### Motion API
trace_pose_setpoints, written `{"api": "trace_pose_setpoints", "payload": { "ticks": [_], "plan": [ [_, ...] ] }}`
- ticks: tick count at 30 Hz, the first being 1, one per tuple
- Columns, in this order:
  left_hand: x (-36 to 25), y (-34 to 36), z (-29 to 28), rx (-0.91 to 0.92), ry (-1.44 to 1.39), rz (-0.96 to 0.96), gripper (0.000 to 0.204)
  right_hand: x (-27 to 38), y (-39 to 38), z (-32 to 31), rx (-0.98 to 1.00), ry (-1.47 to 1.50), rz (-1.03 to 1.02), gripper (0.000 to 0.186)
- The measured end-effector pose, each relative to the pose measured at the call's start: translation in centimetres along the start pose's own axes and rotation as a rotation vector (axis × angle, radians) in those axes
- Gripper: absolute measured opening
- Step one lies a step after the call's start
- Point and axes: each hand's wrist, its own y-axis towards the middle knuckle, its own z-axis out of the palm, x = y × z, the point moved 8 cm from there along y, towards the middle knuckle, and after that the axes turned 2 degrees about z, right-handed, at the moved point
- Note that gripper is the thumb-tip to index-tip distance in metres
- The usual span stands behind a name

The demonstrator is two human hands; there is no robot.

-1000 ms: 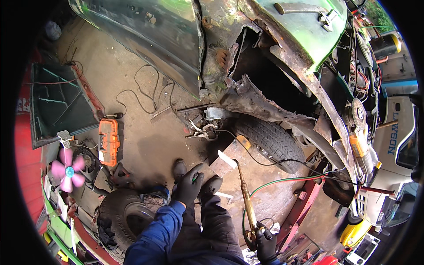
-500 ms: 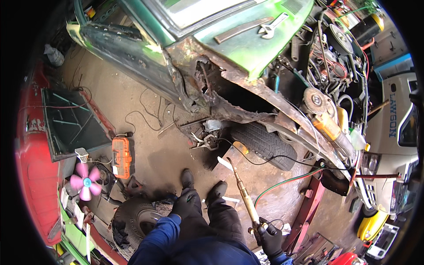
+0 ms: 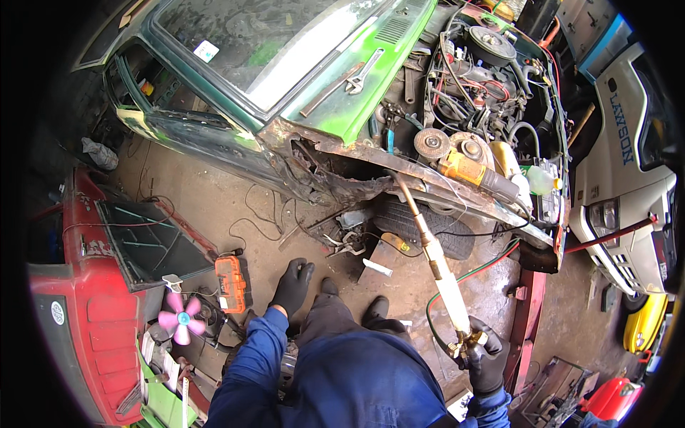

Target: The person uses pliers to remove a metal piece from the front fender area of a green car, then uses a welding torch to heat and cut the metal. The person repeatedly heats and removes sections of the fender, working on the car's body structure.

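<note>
My right hand [image 3: 486, 357], gloved in black, grips a brass cutting torch [image 3: 446, 285] with red and green hoses. The torch points up toward the rusted, torn wheel arch [image 3: 342, 178] of a green car [image 3: 335, 103], its tip over that edge in this view. My left hand [image 3: 291, 282], also gloved, hangs curled above the floor by my legs; what it holds, if anything, is hidden. An angle grinder [image 3: 474, 175] lies on the fender beside the open engine bay. An adjustable wrench [image 3: 364, 71] and a flat metal bar lie on the green panel below the windscreen.
A tyre [image 3: 421, 221] lies under the arch. An orange case [image 3: 230, 282], cables, a pink fan [image 3: 183, 317] and a loose door [image 3: 135, 239] sit on the left beside a red vehicle body [image 3: 93, 328]. A red steel beam [image 3: 528, 321] and white truck [image 3: 606, 235] are at the right.
The view has tilted up to show more of the car and engine bay. The torch has risen toward the arch in my right hand. My left hand has moved slightly left.
</note>
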Motion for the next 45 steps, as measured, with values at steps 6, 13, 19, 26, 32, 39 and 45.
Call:
{"api": "trace_pose_setpoints", "payload": {
  "ticks": [6, 13, 19, 26, 32, 39, 45],
  "plan": [
    [-19.5, 6.4, -5.3, -0.036, 0.080, 0.519, 0.038, 0.6, -1.6, -0.8, -0.189, 0.081, 0.030, 0.077],
    [-33.3, 15.1, -7.2, -0.160, 0.579, 0.955, 0.048, 0.0, -2.6, 0.0, -0.337, 0.106, 0.004, 0.091],
    [-36.7, 22.1, -4.7, -0.337, 1.133, 1.090, 0.040, -0.7, -4.1, 1.3, -0.467, 0.088, -0.042, 0.092],
    [-37.9, 21.8, -5.4, -0.418, 1.112, 1.208, 0.043, -1.2, -6.3, 2.0, -0.488, -0.062, 0.014, 0.087],
    [-34.6, 15.0, -6.0, -0.378, 0.693, 1.285, 0.044, -3.2, -7.5, 3.0, -0.380, -0.030, 0.228, 0.065],
    [-9.9, 7.0, 6.6, 0.323, 0.376, 0.704, 0.034, -10.6, -7.8, 4.7, -0.300, 0.104, 0.547, 0.046],
    [3.4, -0.3, 12.4, 0.510, 0.413, 0.351, 0.035, -13.8, -8.4, 4.0, -0.185, 0.141, 0.635, 0.042]
  ]
}}
